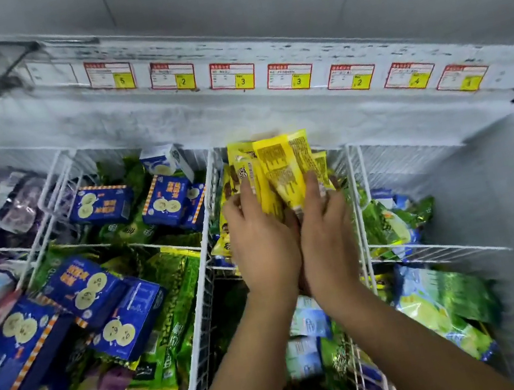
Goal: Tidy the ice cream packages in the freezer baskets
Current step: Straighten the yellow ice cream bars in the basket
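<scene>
A bundle of yellow ice cream packages stands upright in the far middle wire basket of the chest freezer. My left hand and my right hand sit side by side around the lower end of the bundle, fingers curled on the wrappers. More yellow packages lie in the same basket under my left hand. The bottoms of the held packages are hidden by my hands.
Blue boxes and green packages fill the white wire baskets to the left. Purple packs lie far left. Green and light-blue packs sit in the right baskets. Price tags line the frosted back wall.
</scene>
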`<state>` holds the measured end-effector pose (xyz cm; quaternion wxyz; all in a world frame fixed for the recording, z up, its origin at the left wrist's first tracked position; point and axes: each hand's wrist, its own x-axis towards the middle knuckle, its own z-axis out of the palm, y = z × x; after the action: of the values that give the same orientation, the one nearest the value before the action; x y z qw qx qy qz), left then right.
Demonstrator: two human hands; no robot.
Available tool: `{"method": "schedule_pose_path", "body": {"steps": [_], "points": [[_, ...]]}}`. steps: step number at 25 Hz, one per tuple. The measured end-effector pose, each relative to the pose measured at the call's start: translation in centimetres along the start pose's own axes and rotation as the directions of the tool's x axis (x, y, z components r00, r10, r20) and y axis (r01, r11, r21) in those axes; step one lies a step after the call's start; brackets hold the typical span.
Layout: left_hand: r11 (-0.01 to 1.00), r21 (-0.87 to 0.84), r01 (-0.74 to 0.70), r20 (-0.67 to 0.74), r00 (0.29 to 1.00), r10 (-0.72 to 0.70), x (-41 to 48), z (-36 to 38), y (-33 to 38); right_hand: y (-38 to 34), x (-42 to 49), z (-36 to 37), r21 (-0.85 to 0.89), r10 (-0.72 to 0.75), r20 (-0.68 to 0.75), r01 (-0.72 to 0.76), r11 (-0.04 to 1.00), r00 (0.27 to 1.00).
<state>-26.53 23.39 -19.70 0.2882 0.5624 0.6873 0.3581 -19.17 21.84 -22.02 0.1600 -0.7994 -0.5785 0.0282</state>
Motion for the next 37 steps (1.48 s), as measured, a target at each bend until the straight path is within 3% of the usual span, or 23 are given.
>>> {"method": "schedule_pose_path", "body": {"steps": [4,6,9,14,19,22,28,32,37], "points": [[0.945,0.327,-0.022,0.195,0.98,-0.045,5.1,5.4,-3.8,1.5,4.0,4.9,-0.122,0.092,0.24,-0.064,0.99,0.966],[0.888,0.454,-0.071,0.248,0.967,-0.05,5.5,7.1,-6.0,2.1,3.7,6.8,-0.142,0.098,0.208,-0.069,0.987,0.973],[0.844,0.514,-0.153,0.205,0.977,0.053,5.1,8.0,-7.5,2.4,2.9,8.1,-0.16,0.073,0.147,-0.049,0.986,0.987],[0.854,0.494,-0.165,0.253,0.967,0.04,4.8,6.8,-6.3,2.5,2.8,7.0,-0.186,0.086,0.197,-0.049,0.981,0.977],[0.89,0.403,-0.213,0.234,0.964,0.125,0.5,4.9,-5.5,3.1,-0.8,4.7,-0.2,-0.057,-0.017,0.052,0.978,0.998],[0.902,0.366,-0.229,0.224,0.963,0.153,-2.3,4.2,-5.4,3.8,-3.4,3.7,-0.214,-0.076,-0.06,0.061,0.975,0.995],[0.896,0.29,-0.337,0.298,0.921,0.25,-8.6,6.6,-4.0,8.8,-7.8,1.8,-0.193,0.044,-0.083,-0.059,0.979,0.996],[0.914,0.23,-0.334,0.284,0.921,0.266,-12.2,9.3,-3.5,12.4,-10.1,1.1,-0.22,0.078,-0.079,-0.093,0.971,0.994],[0.873,0.245,-0.421,0.311,0.887,0.34,-15.4,12.4,-3.2,16.4,-12.4,0.4,-0.261,0.127,-0.083,-0.144,0.955,0.988]]}}
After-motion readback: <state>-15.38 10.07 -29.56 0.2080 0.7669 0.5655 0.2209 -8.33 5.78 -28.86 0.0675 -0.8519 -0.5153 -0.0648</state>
